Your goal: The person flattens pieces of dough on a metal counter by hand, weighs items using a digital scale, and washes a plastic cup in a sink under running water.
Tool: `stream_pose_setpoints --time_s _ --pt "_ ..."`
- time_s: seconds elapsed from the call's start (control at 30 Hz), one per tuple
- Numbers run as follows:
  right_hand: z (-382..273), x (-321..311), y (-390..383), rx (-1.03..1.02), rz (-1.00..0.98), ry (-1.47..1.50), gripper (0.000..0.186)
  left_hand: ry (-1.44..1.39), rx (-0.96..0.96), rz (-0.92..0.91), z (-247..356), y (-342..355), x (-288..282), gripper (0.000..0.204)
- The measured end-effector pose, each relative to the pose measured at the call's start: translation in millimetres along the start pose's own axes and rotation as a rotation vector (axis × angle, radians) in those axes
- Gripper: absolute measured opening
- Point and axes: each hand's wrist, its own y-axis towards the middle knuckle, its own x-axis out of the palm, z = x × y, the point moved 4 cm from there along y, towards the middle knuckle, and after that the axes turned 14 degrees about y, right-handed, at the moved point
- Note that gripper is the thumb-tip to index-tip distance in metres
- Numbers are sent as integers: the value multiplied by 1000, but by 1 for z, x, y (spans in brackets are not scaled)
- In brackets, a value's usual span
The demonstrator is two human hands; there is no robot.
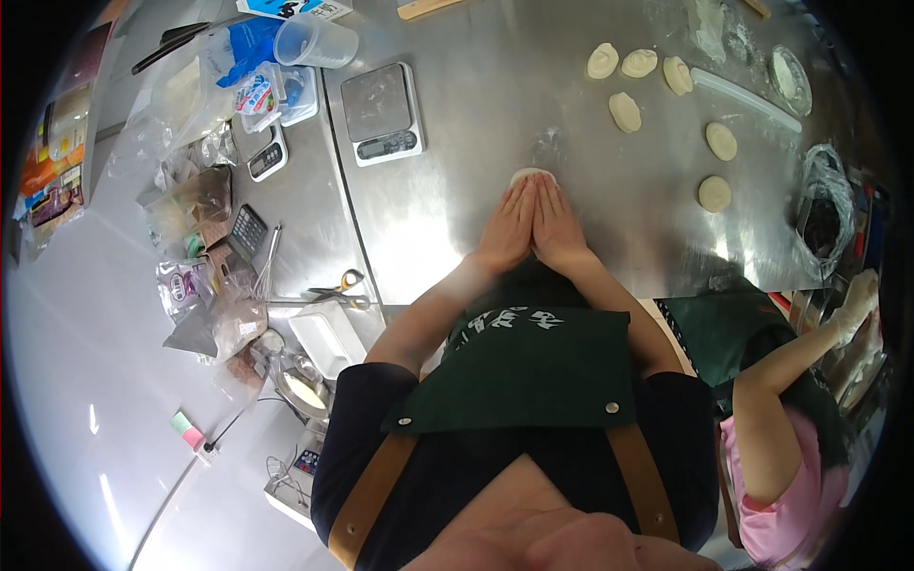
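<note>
On the steel table [457,181], a pale piece of dough [531,173] sticks out past my fingertips, mostly covered by my hands. My left hand [509,226] lies on it with straight fingers, side by side with my right hand [556,226], whose fingers are stretched out too. Both hands rest flat on the dough rather than gripping it. To the right lie several flattened dough rounds [721,141], some with a dent in the middle. A white rolling pin [747,99] is beside them.
Left of my hands stands a kitchen scale [386,114]. Further left are a clear plastic cup [316,41], scissors [341,287], a whisk [270,257] and a calculator [248,232]. A dish of flour [790,81] is at far right. A gloved co-worker [776,419] stands close on my right.
</note>
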Motion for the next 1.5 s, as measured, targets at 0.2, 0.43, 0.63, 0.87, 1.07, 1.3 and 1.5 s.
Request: stream_pose_setpoints --time_s 0.2,0.43,0.63,0.87,1.07,1.3,1.5 --pt "2 8 -1 58 -106 -10 64 -52 -114 -69 2 -4 1 69" --pt "3 11 -9 44 -113 -72 64 -7 -44 -28 5 -8 2 67" --pt "0 -2 -7 9 -9 35 64 -104 -161 158 -9 5 -21 57" --pt "40 -24 25 442 295 420 36 -311 -334 83 -50 56 -25 28" --pt "31 -26 35 397 228 287 20 -174 -288 -114 -41 61 -28 25" --pt "15 -21 4 317 140 435 26 -313 -262 -62 -22 18 -26 28" --pt "59 -26 6 549 269 1011 31 -719 -500 -56 -27 21 -21 43"
